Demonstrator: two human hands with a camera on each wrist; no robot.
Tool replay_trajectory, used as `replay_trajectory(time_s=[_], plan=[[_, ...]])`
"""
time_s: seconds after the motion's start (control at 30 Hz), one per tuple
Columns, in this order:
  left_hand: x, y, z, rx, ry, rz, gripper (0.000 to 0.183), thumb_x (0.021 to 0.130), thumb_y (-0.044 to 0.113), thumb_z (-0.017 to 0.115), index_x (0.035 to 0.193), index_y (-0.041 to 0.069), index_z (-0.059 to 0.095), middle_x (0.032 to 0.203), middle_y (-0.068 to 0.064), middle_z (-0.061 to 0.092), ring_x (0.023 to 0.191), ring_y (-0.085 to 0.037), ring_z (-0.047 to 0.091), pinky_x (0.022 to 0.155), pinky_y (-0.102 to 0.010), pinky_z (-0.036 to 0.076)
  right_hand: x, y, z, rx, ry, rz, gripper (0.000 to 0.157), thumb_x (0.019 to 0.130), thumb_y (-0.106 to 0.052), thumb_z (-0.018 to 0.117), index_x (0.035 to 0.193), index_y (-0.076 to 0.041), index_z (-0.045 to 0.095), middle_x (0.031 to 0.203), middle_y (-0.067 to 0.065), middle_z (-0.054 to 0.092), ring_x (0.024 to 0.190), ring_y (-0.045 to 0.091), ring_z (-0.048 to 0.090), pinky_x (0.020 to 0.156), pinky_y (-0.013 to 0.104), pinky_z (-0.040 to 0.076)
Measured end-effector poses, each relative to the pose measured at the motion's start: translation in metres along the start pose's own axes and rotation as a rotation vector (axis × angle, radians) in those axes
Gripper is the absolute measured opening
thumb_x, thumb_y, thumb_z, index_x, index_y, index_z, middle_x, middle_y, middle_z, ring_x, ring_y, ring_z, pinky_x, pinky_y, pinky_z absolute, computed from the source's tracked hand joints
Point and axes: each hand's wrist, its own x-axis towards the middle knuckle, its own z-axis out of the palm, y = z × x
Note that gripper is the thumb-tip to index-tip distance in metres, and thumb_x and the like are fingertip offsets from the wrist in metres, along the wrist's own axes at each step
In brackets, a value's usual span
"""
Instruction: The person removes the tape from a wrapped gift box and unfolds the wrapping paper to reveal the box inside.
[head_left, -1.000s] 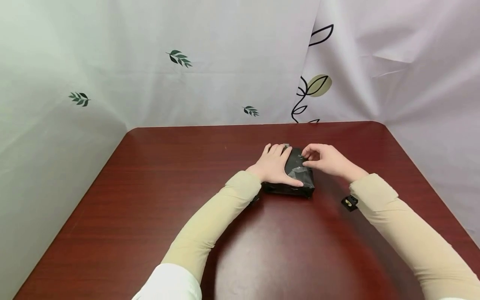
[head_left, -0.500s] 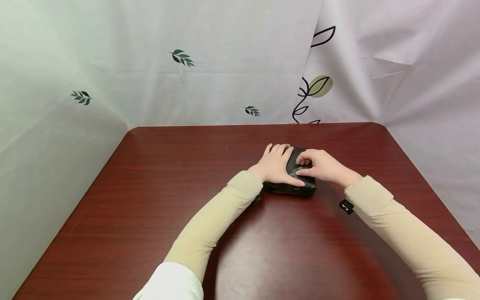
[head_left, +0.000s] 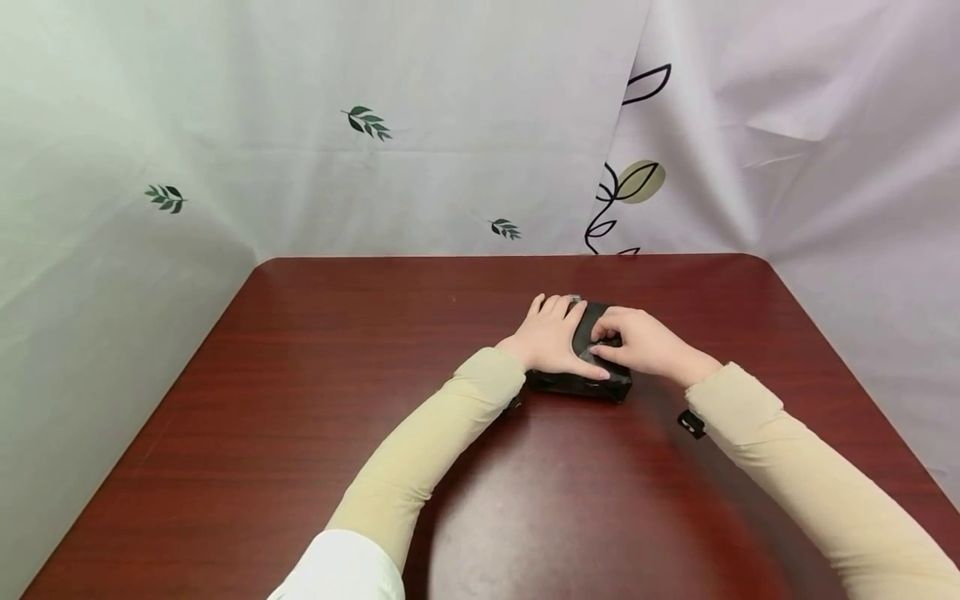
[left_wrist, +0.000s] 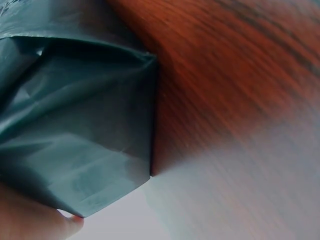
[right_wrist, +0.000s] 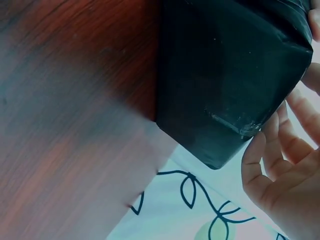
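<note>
A box-shaped package [head_left: 588,387] wrapped in black plastic lies on the table, a shiny patch on its top. My left hand [head_left: 551,337] rests flat across its left part, fingers spread and thumb along the near edge. Over the right part of the top is my right hand [head_left: 637,337], its fingers curled and thumb tip near the fingertips; whether they pinch anything is hidden. Creased, folded plastic on the package [left_wrist: 90,130] shows in the left wrist view. In the right wrist view, curled fingers [right_wrist: 255,155] sit by the upper edge of the package.
The dark red wooden table [head_left: 337,350] has a glossy reflection toward the front. Behind it hangs a white cloth [head_left: 450,125] with leaf prints. A small grey shiny bit [head_left: 575,297] shows beyond the left fingers. A black wrist camera [head_left: 692,423] sits under the right cuff.
My right hand has moved left and nearer over the package top, its fingers lower on the plastic. The left hand stays on the package. The head view has tilted slightly.
</note>
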Motion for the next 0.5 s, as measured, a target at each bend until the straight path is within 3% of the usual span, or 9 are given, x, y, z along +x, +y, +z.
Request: replay_trajectory(time_s=[0.33, 0.5], plan=[[-0.0009, 0.0008, -0.0004, 0.003, -0.002, 0.002, 0.113, 0.07, 0.083, 0.052, 0.151, 0.01, 0.022, 0.153, -0.008, 0.025, 0.14, -0.021, 0.022, 0.115, -0.047, 0.013, -0.0032, -0.0031, 0.0038, -0.074, 0.042, -0.077, 0.009, 0.084, -0.006, 0.069, 0.078, -0.012, 0.065, 0.083, 0.002, 0.059, 0.072, 0.013, 0.048, 0.067, 0.032, 0.042], [-0.0006, 0.0006, -0.0011, 0.001, -0.004, 0.004, 0.113, 0.069, 0.083, 0.052, 0.151, 0.01, 0.022, 0.153, -0.009, 0.025, 0.14, -0.021, 0.022, 0.115, -0.047, 0.012, -0.0044, -0.0064, 0.0047, -0.084, 0.056, -0.055, 0.008, 0.084, -0.006, 0.069, 0.079, -0.01, 0.065, 0.084, 0.003, 0.058, 0.073, 0.014, 0.049, 0.067, 0.032, 0.043]])
